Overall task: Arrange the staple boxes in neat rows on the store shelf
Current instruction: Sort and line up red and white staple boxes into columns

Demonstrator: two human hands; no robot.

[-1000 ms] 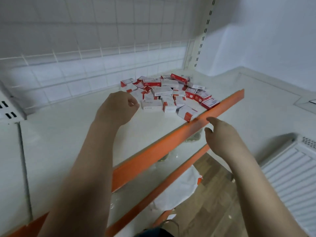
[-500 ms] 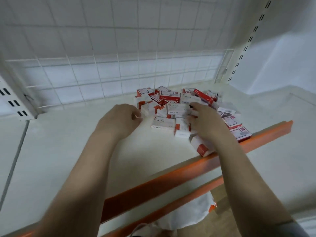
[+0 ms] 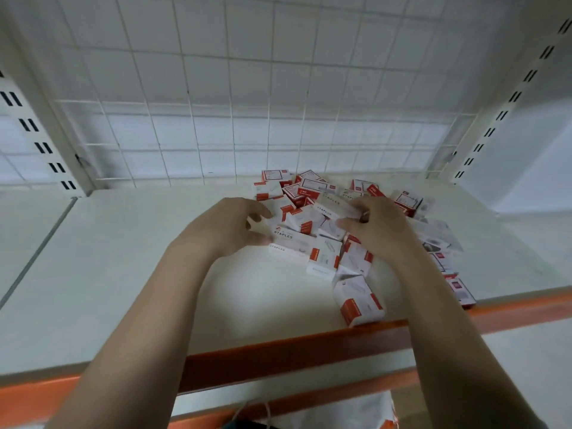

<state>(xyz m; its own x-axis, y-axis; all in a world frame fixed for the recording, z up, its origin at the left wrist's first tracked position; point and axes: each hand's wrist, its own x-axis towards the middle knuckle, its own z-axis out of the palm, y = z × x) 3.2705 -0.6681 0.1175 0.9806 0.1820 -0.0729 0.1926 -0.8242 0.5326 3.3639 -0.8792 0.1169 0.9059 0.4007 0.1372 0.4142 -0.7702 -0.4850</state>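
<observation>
A loose heap of white and red staple boxes (image 3: 312,193) lies jumbled on the white shelf (image 3: 123,274), right of its middle. My left hand (image 3: 226,227) reaches in from the left, and its thumb and fingers pinch the end of a white box marked STAPLES (image 3: 289,239) at the heap's near left. My right hand (image 3: 377,233) rests on the heap's middle, its fingers curled round another white staple box (image 3: 332,207). One box (image 3: 359,301) lies apart beside the shelf's front edge. Boxes under my right forearm are partly hidden.
The shelf has an orange front rail (image 3: 278,357), and a second orange rail (image 3: 278,404) shows below it. A white wire grid (image 3: 216,134) closes the back. Slotted uprights stand at the left (image 3: 31,125) and right (image 3: 495,119). The shelf's left half is bare.
My view has moved closer and turned toward the heap. Both hands have gone forward from the shelf's front into the boxes and taken hold of one each.
</observation>
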